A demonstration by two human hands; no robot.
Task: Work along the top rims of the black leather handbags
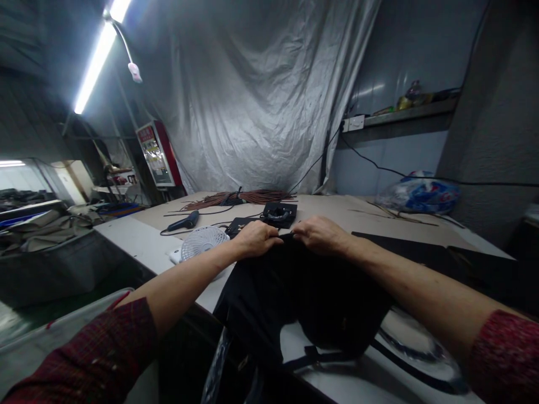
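Note:
A black fabric bag [261,303] with thin straps hangs from both hands over the table's front edge. Its upper edge is pinched in the fingers of my left hand [256,238]. Close by on the same edge, the closed fingers of my right hand [322,235] grip the cloth. One dark strap [324,357] with a small slider crosses the white tabletop below. Clear plastic wrap [217,365] shows at the bag's lower left. The inside of the bag is too dark to make out.
On the table [160,247] lie a white fan [204,241], a dark handheld tool [184,221], a black device [280,213] and a bundle of brown cords [252,196]. Flat black pieces [404,249] lie right, a plastic bag [425,193] behind. A pale bin [84,336] stands left.

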